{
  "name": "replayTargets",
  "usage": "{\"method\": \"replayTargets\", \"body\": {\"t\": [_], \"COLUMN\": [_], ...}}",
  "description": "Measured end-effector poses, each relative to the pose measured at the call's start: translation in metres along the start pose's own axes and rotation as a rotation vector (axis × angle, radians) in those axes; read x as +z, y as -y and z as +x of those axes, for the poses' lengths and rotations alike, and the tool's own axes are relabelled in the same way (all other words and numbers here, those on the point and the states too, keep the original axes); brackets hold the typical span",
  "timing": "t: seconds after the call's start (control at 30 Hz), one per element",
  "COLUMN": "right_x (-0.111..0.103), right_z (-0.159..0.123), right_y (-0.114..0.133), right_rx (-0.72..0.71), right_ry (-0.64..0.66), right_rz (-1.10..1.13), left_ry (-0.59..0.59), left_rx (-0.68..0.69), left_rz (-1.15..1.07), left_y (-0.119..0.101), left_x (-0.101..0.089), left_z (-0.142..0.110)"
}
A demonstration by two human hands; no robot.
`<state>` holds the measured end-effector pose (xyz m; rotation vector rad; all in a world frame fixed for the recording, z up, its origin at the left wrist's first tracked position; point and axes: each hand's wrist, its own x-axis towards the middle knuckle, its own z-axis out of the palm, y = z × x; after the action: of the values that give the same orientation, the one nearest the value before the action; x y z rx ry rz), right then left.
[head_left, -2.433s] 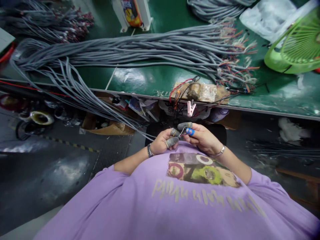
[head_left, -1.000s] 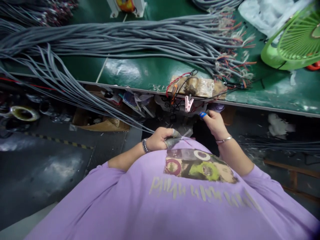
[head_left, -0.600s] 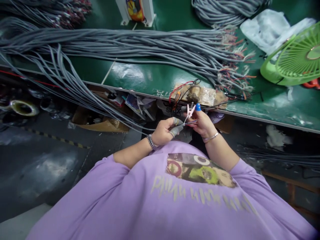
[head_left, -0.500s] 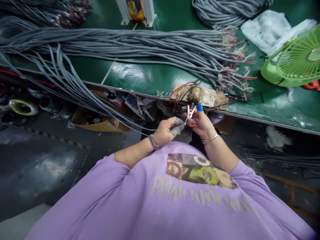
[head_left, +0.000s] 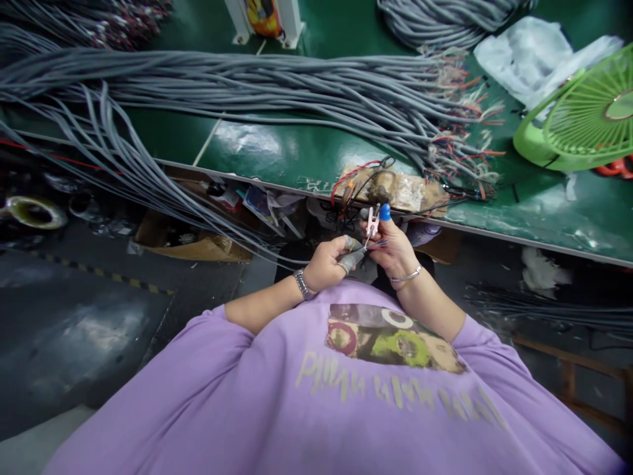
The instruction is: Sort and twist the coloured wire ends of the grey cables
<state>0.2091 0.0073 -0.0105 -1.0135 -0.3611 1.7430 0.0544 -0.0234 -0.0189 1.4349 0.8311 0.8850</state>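
Observation:
My left hand (head_left: 328, 262), its thumb and finger wrapped in greyish coverings, is closed on the end of a grey cable (head_left: 277, 254). Thin coloured wires (head_left: 378, 244) fan out of that end toward my right hand (head_left: 397, 251). A blue cover (head_left: 384, 212) sits on my right thumb. Pinched in the right fingers is a small pink clip-like tool (head_left: 372, 225), its pale tip down at the cable end. Its exact kind is unclear. Some right fingertips are hidden behind the tool and wires.
Along the green bench (head_left: 247, 142) lies a thick bundle of grey cables (head_left: 277, 82), stripped ends to the right. A taped cardboard piece (head_left: 403, 191) with red and black leads sits at the bench edge. A green fan (head_left: 593, 112) and plastic bag (head_left: 527, 59) stand at right.
My right hand has shifted slightly left, and the pink tool's two arms look closer together and more upright. My left hand keeps its hold on the cable. The whole view has moved slightly.

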Motion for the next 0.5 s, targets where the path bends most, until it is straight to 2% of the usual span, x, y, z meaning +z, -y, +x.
{"method": "replayTargets", "body": {"t": [0.3,0.5], "right_x": [-0.003,-0.015], "right_z": [0.0,-0.002], "right_y": [-0.004,-0.003], "right_rx": [0.004,0.074], "right_ry": [0.088,0.159], "right_rz": [0.064,0.035], "left_ry": [0.0,0.084], "left_rx": [0.052,0.135], "left_rz": [0.055,0.169], "left_y": [-0.001,-0.003], "left_x": [-0.001,-0.006], "left_z": [-0.002,-0.018]}}
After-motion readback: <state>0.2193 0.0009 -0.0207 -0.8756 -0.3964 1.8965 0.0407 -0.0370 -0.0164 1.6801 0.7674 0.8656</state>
